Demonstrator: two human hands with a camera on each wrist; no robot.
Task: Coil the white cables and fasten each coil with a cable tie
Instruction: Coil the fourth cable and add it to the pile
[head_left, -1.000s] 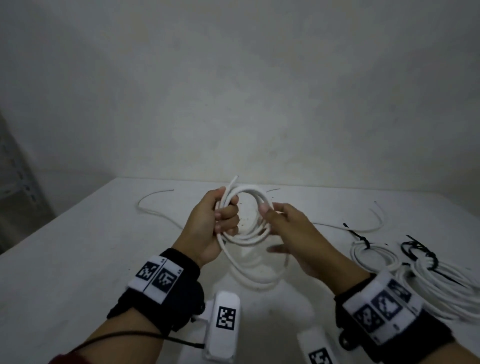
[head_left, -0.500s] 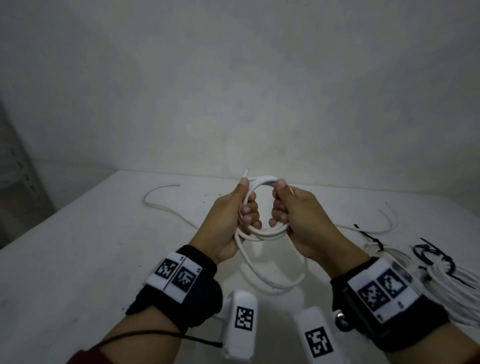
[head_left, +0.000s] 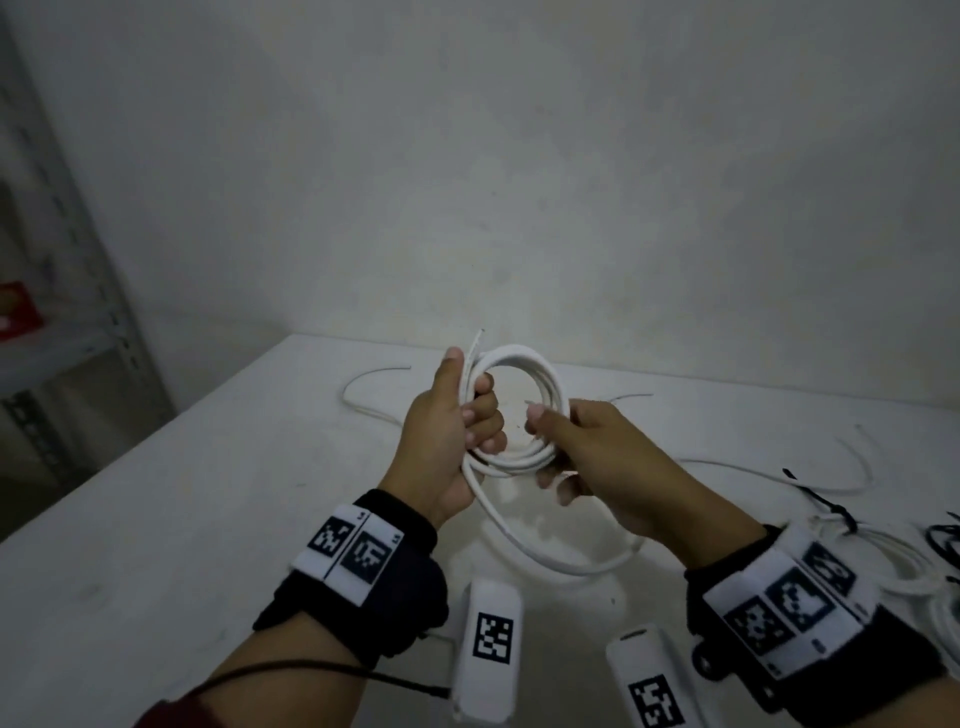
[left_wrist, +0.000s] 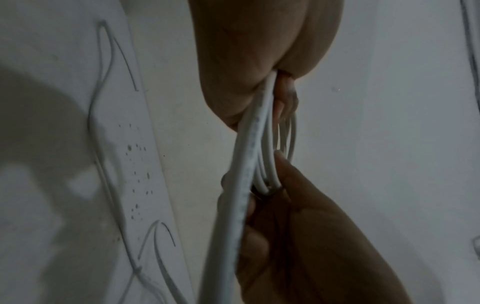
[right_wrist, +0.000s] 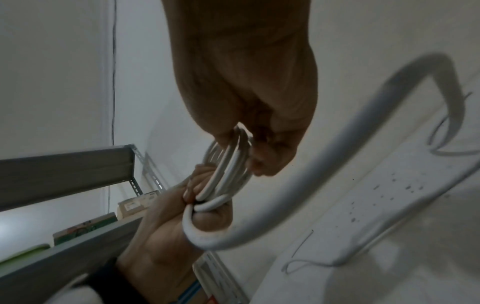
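I hold a white cable coil (head_left: 524, 358) upright above the table, between both hands. My left hand (head_left: 457, 431) grips its left side, fingers curled round the bundled loops, thumb up along them. My right hand (head_left: 576, 441) pinches the right and lower part of the coil (right_wrist: 228, 164) between thumb and fingers. One loose loop of the same cable (head_left: 561, 564) hangs below the hands down to the table. In the left wrist view the loops (left_wrist: 259, 144) run between both hands. A cut cable end sticks up above the left thumb.
Loose white cables (head_left: 374, 374) lie on the white table (head_left: 156, 519) behind and to the right. Tied coils with black cable ties (head_left: 826, 506) lie at the right edge. A metal shelf rack (head_left: 57, 332) stands at far left. A bare wall rises behind.
The hands, close together at the coil's top half a second ago, have moved apart to its sides. The coil is rounder and wider, and the hanging loop is shorter.
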